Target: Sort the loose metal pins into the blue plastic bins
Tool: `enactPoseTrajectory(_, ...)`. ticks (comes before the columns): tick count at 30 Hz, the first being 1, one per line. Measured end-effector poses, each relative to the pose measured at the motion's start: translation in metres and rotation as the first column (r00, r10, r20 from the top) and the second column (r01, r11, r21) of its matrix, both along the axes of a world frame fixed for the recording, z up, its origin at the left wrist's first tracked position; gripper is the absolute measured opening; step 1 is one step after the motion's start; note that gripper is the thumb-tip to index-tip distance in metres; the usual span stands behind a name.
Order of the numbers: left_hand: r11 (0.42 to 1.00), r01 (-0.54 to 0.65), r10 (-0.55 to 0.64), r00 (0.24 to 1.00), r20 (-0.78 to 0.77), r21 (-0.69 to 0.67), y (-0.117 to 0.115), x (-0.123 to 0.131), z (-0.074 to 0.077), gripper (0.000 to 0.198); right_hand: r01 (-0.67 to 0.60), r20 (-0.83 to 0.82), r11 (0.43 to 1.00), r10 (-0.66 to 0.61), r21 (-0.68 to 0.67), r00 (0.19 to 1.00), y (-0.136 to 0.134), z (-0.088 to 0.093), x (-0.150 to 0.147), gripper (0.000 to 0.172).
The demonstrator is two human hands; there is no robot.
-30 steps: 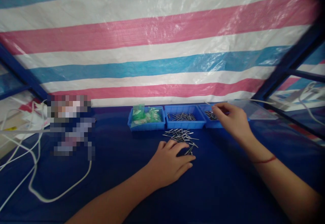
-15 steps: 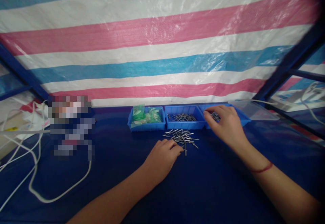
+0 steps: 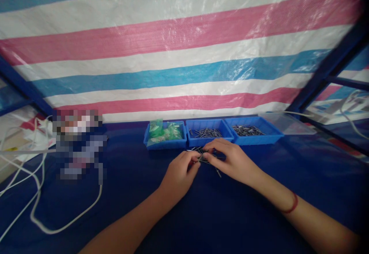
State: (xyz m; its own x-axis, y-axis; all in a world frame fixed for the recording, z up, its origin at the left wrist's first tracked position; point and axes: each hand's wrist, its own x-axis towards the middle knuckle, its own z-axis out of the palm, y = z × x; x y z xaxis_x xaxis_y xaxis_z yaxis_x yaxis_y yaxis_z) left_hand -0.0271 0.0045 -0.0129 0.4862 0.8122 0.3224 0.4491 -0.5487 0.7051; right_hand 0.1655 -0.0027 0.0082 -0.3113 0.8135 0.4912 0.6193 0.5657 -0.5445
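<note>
A loose pile of thin silver blind rivets (image 3: 197,149) lies on the dark blue table, partly covered by my hands. At the pile's near left side, my left hand (image 3: 179,174) pinches what looks like a rivet between thumb and forefinger. My right hand (image 3: 232,161) comes in from the right, its thumb and fingertips closed close to the left fingertips; whatever they hold is too small to make out. Just behind the pile, the middle blue bin (image 3: 209,142) holds similar rivets. The right blue bin (image 3: 255,140) contains more small metal pieces.
A left blue bin (image 3: 167,145) holds green plastic bags with small parts. White cables (image 3: 72,218) loop over the left of the table beside a blurred-out patch. A clear plastic sheet (image 3: 291,125) lies at the back right. Striped tarp (image 3: 173,46) hangs behind.
My right hand has left the right bin and moved left and nearer, to the rivet pile beside my left hand. My left hand has lifted slightly, its thumb and forefinger now pinched.
</note>
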Motion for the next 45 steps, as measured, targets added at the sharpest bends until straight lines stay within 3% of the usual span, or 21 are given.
enactPoseTrajectory(5, 0.984, 0.03, 0.018, 0.965, 0.262, -0.178, 0.002, 0.004, 0.002, 0.013, -0.063, -0.189, 0.977, 0.023, -0.206, 0.982, -0.003, -0.002, -0.008, 0.018)
enactPoseTrajectory(12, 0.959, 0.077, 0.04, 0.917, 0.397, -0.274, 0.001, 0.006, 0.001, 0.012, -0.14, -0.424, 0.938, -0.009, -0.318, 0.906, -0.004, -0.006, -0.012, 0.021)
enactPoseTrajectory(15, 0.961, 0.061, 0.044, 0.929, 0.367, -0.27, 0.0, 0.006, 0.002, 0.015, -0.155, -0.443, 0.931, -0.008, -0.331, 0.896, -0.005, -0.006, -0.013, 0.021)
enactPoseTrajectory(21, 0.984, -0.034, 0.055, 0.991, 0.12, -0.173, 0.002, 0.003, 0.002, 0.019, -0.154, -0.464, 0.937, -0.009, -0.312, 0.886, -0.005, -0.004, -0.014, 0.022)
enactPoseTrajectory(24, 0.987, -0.038, 0.054, 0.993, 0.103, -0.154, 0.004, 0.002, 0.0, 0.017, -0.163, -0.472, 0.938, -0.001, -0.306, 0.882, -0.004, -0.004, -0.013, 0.021)
enactPoseTrajectory(30, 0.985, -0.103, 0.118, 0.987, 0.107, -0.139, 0.004, 0.001, 0.005, 0.014, -0.142, -0.395, 0.946, 0.017, -0.291, 0.918, -0.001, -0.007, -0.008, 0.021)
enactPoseTrajectory(36, 0.997, -0.083, 0.083, 0.995, 0.053, -0.005, 0.005, 0.0, 0.009, 0.015, -0.114, -0.035, 0.985, 0.111, -0.128, 0.993, 0.002, 0.004, 0.003, 0.013)
enactPoseTrajectory(39, 0.992, -0.052, 0.059, 0.997, -0.059, 0.111, 0.007, -0.002, 0.009, 0.023, 0.106, -0.008, 0.994, -0.106, -0.006, 0.994, 0.011, 0.011, 0.029, 0.014)
enactPoseTrajectory(42, 0.978, -0.021, 0.075, 0.964, -0.255, 0.206, 0.009, -0.005, 0.009, 0.026, 0.402, 0.043, 0.91, -0.408, 0.103, 0.912, 0.024, 0.01, 0.066, 0.015)
enactPoseTrajectory(45, 0.97, -0.013, 0.115, 0.903, -0.413, 0.241, 0.011, -0.007, 0.006, 0.04, 0.495, 0.25, 0.853, -0.522, 0.166, 0.816, 0.033, 0.005, 0.092, 0.019)
